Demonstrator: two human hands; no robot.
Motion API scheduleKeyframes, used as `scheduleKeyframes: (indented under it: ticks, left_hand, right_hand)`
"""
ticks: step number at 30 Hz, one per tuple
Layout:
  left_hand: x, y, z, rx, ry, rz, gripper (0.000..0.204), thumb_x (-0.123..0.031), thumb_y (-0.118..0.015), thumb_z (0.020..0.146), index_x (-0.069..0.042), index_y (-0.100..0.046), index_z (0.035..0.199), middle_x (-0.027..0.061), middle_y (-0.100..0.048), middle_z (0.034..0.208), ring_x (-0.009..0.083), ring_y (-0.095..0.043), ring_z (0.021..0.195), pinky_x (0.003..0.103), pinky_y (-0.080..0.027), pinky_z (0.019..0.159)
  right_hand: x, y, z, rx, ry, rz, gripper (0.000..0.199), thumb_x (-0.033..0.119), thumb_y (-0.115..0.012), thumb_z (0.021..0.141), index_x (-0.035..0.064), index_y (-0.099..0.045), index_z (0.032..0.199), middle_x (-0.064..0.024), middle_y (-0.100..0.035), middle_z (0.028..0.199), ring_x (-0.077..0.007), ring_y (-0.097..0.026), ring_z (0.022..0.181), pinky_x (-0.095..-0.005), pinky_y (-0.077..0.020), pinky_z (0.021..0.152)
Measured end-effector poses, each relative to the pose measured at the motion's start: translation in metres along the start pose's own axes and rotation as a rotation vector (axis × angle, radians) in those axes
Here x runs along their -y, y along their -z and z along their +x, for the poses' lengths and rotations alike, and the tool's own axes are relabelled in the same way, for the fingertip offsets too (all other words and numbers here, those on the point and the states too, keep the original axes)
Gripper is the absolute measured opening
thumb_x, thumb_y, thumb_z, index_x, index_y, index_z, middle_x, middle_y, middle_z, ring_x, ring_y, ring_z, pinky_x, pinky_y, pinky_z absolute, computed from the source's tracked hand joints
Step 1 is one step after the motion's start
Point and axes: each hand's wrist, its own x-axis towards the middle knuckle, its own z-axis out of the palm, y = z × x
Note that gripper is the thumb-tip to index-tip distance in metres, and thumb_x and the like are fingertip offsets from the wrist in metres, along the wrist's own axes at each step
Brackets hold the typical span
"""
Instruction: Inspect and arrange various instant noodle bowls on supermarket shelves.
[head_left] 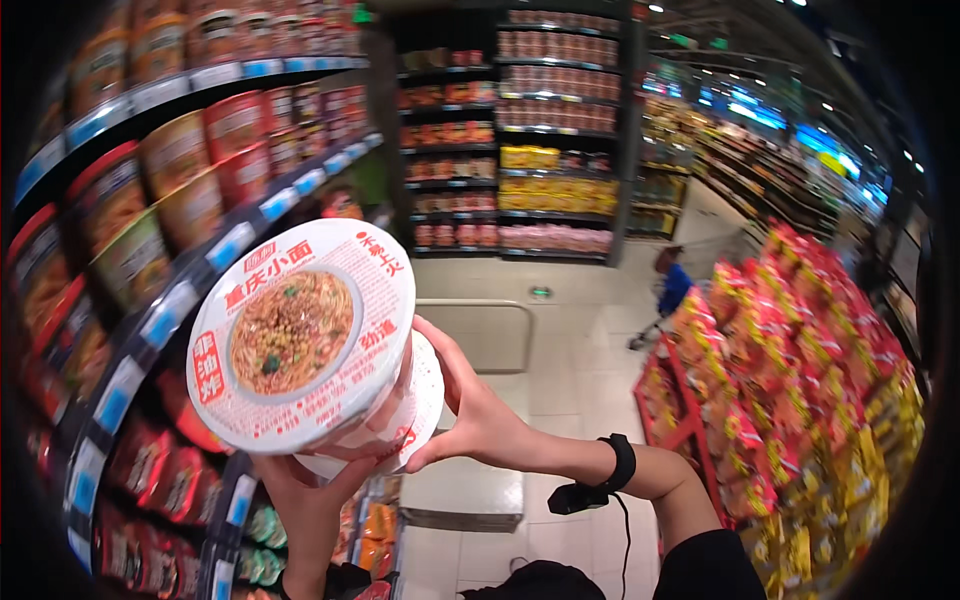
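Observation:
A large white instant-noodle bowl (300, 335) with a red-lettered lid picturing noodles fills the left centre of the head view, tilted with its lid toward me. My left hand (305, 500) holds it from below, fingers wrapped on its lower side. My right hand (480, 415) presses against the bowl's right side and base, palm on it; a black band with a small device sits on that wrist (620, 465).
Shelves (200, 260) stacked with noodle bowls and packets curve along the left. A red display rack (800, 380) of bagged snacks stands on the right. More shelving (555, 150) closes the aisle's far end. A person in blue (672, 285) stands with a cart on the tiled floor.

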Motion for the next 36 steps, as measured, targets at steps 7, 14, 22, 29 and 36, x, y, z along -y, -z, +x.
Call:
scheduleKeyframes:
  ticks: [7,14,22,29,36]
  left_hand:
    - [0.035,-0.142,-0.009,0.466,0.151,-0.364,0.059,0.001,-0.079,0.055,0.000,-0.051,0.107,0.0071,-0.055,0.105,0.0175,-0.052,0.099,0.031,-0.040,0.089]
    - [0.034,-0.239,-0.025,0.901,0.036,-0.529,0.049,-0.002,-0.078,0.059,0.001,-0.058,0.103,0.0080,-0.058,0.102,0.0165,-0.054,0.095,0.032,-0.042,0.086]
    - [0.005,-0.288,-0.050,1.316,0.178,-0.814,0.053,0.001,-0.078,0.058,-0.001,-0.056,0.105,0.0081,-0.059,0.102,0.0160,-0.055,0.095,0.031,-0.044,0.085]
    - [-0.009,-0.301,-0.075,1.601,0.081,-0.958,0.052,-0.002,-0.079,0.057,0.000,-0.056,0.104,0.0083,-0.059,0.099,0.0169,-0.056,0.092,0.032,-0.043,0.085]
    - [-0.024,-0.306,-0.105,1.720,0.064,-1.057,0.081,-0.006,-0.079,0.059,-0.001,-0.026,0.119,0.0132,-0.044,0.115,0.0218,-0.049,0.106,0.035,-0.041,0.090]
  right_hand:
    - [0.049,0.115,-0.106,-0.349,-0.092,-0.377,0.121,0.011,-0.085,0.049,0.0059,-0.003,0.138,-0.0109,-0.013,0.141,-0.0203,-0.014,0.132,-0.0338,-0.0143,0.107]
    - [0.101,0.136,-0.184,-0.711,-0.120,-0.627,0.112,0.012,-0.085,0.047,0.0071,-0.017,0.136,-0.0099,-0.015,0.141,-0.0203,-0.016,0.131,-0.0349,-0.0139,0.108]
    - [0.138,0.086,-0.235,-1.111,-0.193,-0.873,0.111,0.008,-0.085,0.049,0.0072,-0.016,0.136,-0.0089,-0.015,0.141,-0.0201,-0.018,0.131,-0.0370,-0.0182,0.107]
    - [0.151,0.032,-0.255,-1.365,-0.327,-0.937,0.111,0.014,-0.085,0.050,0.0045,-0.014,0.135,-0.0076,-0.028,0.134,-0.0182,-0.026,0.127,-0.0351,-0.0224,0.106]
    - [0.152,0.006,-0.284,-1.459,-0.356,-1.006,0.109,0.015,-0.085,0.051,0.0050,-0.015,0.134,-0.0059,-0.028,0.133,-0.0177,-0.029,0.125,-0.0351,-0.0246,0.105]
